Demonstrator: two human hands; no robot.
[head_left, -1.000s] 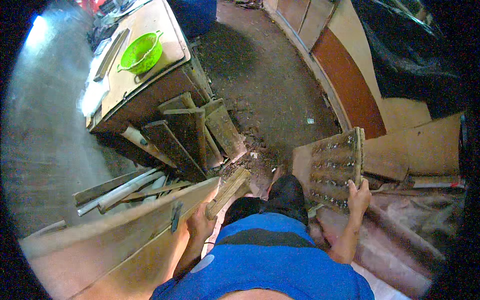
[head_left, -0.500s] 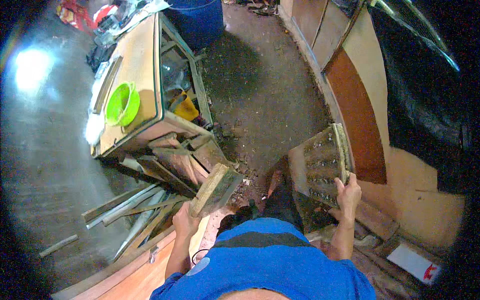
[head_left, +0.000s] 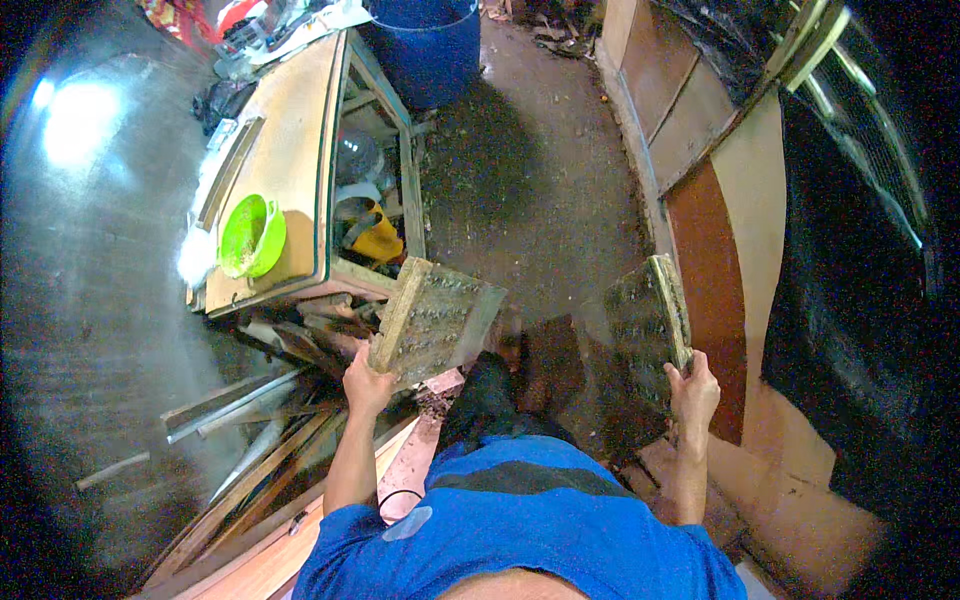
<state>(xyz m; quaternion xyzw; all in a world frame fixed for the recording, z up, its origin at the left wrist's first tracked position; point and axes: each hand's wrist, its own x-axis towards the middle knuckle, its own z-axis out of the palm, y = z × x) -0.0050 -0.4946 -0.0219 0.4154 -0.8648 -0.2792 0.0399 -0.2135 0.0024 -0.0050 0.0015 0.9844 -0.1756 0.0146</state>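
Note:
My left hand (head_left: 367, 382) is closed round the lower end of a wood-edged panel (head_left: 440, 315). Rows of small dark bits cover the panel's flat face, and its thick pale edge tilts up beside the table. My right hand (head_left: 692, 390) grips a second wood-edged panel (head_left: 636, 325) of the same kind by its near end, thumb on the inner side. That panel stands on edge by the right wall, its dark face turned inward. Both panels are held apart, with the floor between them; I cannot tell what the dark bits are.
A wooden table (head_left: 288, 120) on the left bears a lime-green basket (head_left: 252, 237); a yellow container (head_left: 377, 238) sits underneath. Loose wooden strips (head_left: 235, 405) lie nearer me. A blue barrel (head_left: 425, 60) stands beyond. Board walling (head_left: 712, 290) and dark sheeting (head_left: 840, 270) line the right.
My left hand has raised its panel and turned its face more into view. The right panel has shifted slightly left. The view has tilted, showing more of the barrel.

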